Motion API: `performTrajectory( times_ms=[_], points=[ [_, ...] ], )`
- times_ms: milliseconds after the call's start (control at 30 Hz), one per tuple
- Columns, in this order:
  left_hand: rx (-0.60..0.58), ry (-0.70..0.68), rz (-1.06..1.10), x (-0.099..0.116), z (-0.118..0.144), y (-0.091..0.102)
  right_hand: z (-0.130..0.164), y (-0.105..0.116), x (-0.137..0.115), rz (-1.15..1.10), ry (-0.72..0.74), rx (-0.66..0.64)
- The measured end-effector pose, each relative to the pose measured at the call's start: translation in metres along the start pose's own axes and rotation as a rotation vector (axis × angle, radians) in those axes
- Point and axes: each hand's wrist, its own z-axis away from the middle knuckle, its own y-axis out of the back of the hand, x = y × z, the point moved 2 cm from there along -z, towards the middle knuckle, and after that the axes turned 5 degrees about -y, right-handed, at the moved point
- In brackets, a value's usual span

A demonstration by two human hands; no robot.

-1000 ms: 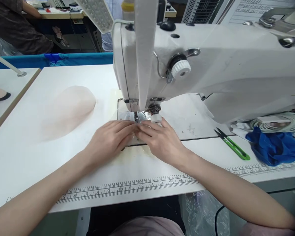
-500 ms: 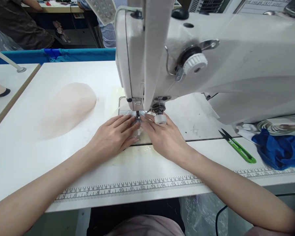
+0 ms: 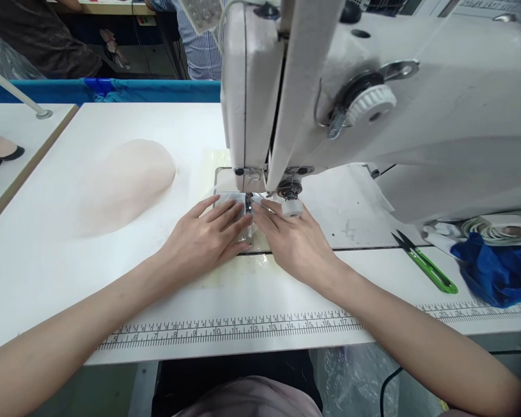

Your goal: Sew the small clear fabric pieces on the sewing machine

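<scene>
My left hand (image 3: pixel 208 234) lies flat on the sewing machine bed, fingers outstretched at the left side of the presser foot (image 3: pixel 249 201). On the foot's other side rests my right hand (image 3: pixel 298 243), its fingers reaching forward, partly behind the machine's white knob (image 3: pixel 292 207). Between the fingertips, a small see-through piece (image 3: pixel 245 234) shows at the foot; my hands cover much of it, so its kind is unclear. Further left on the table is a pale beige, rounded, cup-like fabric piece (image 3: pixel 132 179), which neither hand touches.
The white sewing machine (image 3: pixel 438 87) looms over the right side. Green thread snips (image 3: pixel 432 271) and a bunched blue cloth (image 3: pixel 497 269) lie to the right. A printed ruler (image 3: pixel 252 330) runs along the front edge. Beyond the blue cloth-covered rail (image 3: pixel 165 91) are other people.
The camera view has shifted a little, so the machine appears further right. Both hands stay flat beside the presser foot, with hardly any change in their pose.
</scene>
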Motion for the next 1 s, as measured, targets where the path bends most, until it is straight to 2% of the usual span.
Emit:
performTrajectory(
  times_ms=[400, 700, 800, 900, 1000],
  points=[
    [-0.024, -0.027, -0.093, 0.0006, 0.0016, 0.0012, -0.0026, 0.0005, 0.0016, 0.042, -0.005, 0.002],
    [0.152, -0.148, -0.042, 0.0023, 0.0062, 0.0074, -0.0055, 0.0063, -0.0031, 0.049, 0.077, 0.162],
    [0.169, -0.087, -0.019, 0.0016, 0.0049, 0.0045, -0.006, 0.005, -0.0009, 0.028, 0.085, 0.211],
    [0.121, 0.02, 0.016, -0.0005, 0.0037, 0.0014, -0.0052, 0.0032, 0.0018, -0.001, 0.078, 0.237],
    [0.112, -0.031, -0.044, 0.0031, 0.0028, 0.0025, -0.0032, 0.0025, 0.0018, -0.015, 0.099, 0.287]
  ],
)
